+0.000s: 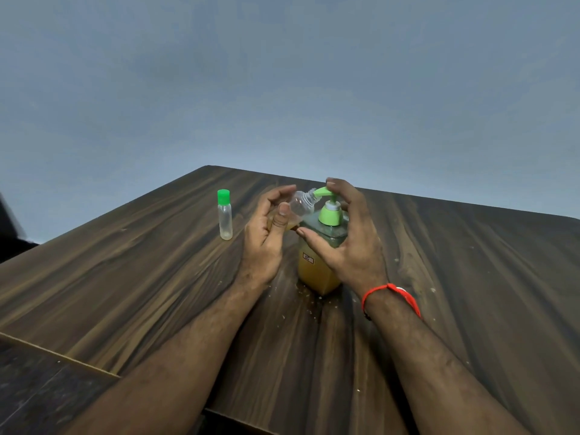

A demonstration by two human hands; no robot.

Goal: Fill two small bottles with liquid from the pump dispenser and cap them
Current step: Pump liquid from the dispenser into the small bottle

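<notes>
Here, head view: the left hand [266,227] pinches the open bottle [302,206], tilted, mouth at the green spout [320,193].
Right hand [345,227]: spread over the pump dispenser [317,271], fingertips on the pump head.
Capped bottle [224,215]: upright, apart on the table [125,277].
Advice: keep mouth under spout; press slowly.

Uncapped bottle [300,205] at pump spout [320,192] — tilted

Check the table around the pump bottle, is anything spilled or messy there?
Yes. Small pale specks or droplets dot the table near the base of the pump bottle and out to its right; whether they are liquid or crumbs is unclear. The capped bottle stands upright and looks empty.
</notes>
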